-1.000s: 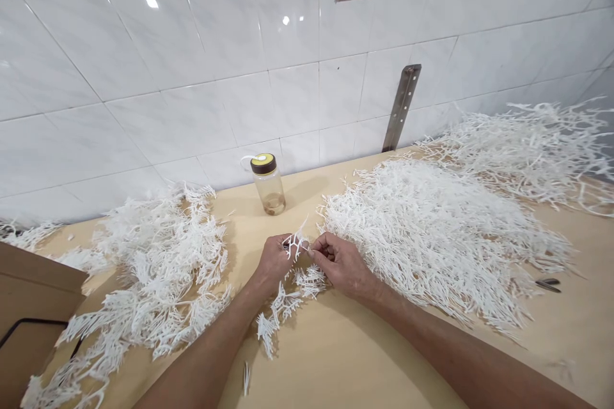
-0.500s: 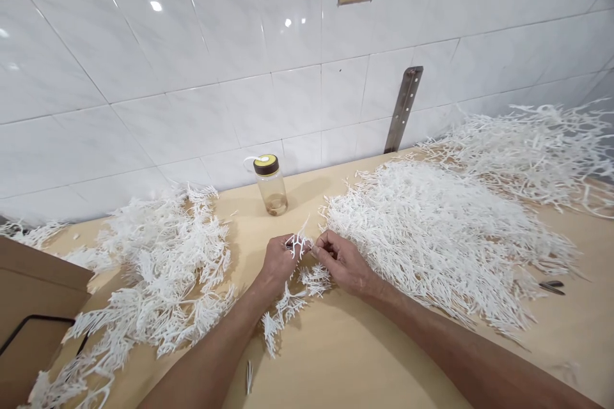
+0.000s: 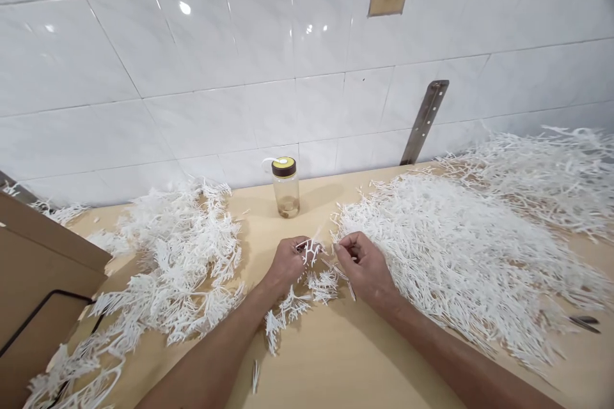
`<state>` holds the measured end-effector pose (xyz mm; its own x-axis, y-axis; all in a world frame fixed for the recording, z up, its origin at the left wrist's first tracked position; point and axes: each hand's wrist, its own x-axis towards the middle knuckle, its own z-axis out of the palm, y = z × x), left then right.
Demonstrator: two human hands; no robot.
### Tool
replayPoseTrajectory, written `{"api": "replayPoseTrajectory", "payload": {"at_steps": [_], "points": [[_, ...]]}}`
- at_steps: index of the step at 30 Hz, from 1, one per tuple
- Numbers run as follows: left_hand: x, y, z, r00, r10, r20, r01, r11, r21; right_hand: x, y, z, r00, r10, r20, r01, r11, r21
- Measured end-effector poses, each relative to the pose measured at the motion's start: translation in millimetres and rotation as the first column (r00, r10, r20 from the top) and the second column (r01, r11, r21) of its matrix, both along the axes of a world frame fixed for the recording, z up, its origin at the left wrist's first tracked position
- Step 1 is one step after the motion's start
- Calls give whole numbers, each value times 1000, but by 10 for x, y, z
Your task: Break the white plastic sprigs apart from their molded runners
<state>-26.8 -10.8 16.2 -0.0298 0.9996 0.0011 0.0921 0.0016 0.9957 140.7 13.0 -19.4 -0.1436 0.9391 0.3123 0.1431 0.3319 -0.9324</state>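
Note:
My left hand is closed on a white branched plastic sprig, whose thin forked arms stick out past the fingers. Just to the right, my right hand is pinched, thumb against forefinger; whatever may be between the fingertips is too small to make out. A narrow gap separates the two hands. Below them on the table lie more white branched pieces, and some thin strands show by the underside of my right hand. Beside that hand spreads a big heap of loose white strands.
Tangled white branched pieces cover the left of the table. A clear bottle with a yellow-and-black lid stands behind my hands. A cardboard box is at left, a dark metal tool at right. White tiled wall rises behind.
My right hand has drawn away from the sprig toward the right, opening a gap between the hands. The whole view has shifted, so fixed things appear farther right.

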Motion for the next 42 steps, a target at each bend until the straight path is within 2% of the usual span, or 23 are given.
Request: {"api": "replayPoseTrajectory", "payload": {"at_steps": [2, 4, 7, 9, 12, 14, 17, 23, 27, 32, 37, 42], "points": [[15, -23, 32, 999, -45, 22, 45, 999, -7, 33, 72, -29, 992, -126, -21, 126, 992, -21], [37, -49, 79, 995, -87, 51, 88, 996, -25, 63, 110, -26, 985, -174, -15, 173, 983, -52], [74, -73, 120, 984, -125, 130, 134, 989, -64, 83, 89, 44, 992, -113, 62, 116, 992, -54], [92, -72, 114, 976, -136, 168, 151, 985, -80, 83, 48, 108, 988, -47, 148, 48, 999, 1], [98, -51, 76, 979, -121, 162, 136, 987, -81, 78, 6, 173, 974, 16, 228, -33, 997, 67], [94, -35, 53, 986, -104, 128, 113, 992, -64, 74, -2, 184, 967, 50, 250, -61, 998, 35], [98, -20, 29, 994, -88, 67, 91, 995, -45, 68, 0, 170, 966, 69, 250, -65, 998, -26], [148, -15, -29, 1000, -7, 29, 8, 1000, -27, 46, -40, 146, 969, 56, 242, -49, 998, -35], [160, -20, -48, 1000, 29, 9, -29, 999, -31, 22, -59, 145, 970, 81, 228, -87, 996, 17], [180, -32, 13, 994, 97, 47, -91, 989, -117, -8, -67, 136, 978, 104, 180, -125, 986, 109], [207, -28, 80, 990, 128, 65, -120, 987, -106, -31, -89, 81, 977, 178, 115, -181, 984, 9], [194, -34, 47, 989, 115, 93, -103, 988, -116, -33, -99, 54, 976, 127, 179, -158, 972, 174]]}}
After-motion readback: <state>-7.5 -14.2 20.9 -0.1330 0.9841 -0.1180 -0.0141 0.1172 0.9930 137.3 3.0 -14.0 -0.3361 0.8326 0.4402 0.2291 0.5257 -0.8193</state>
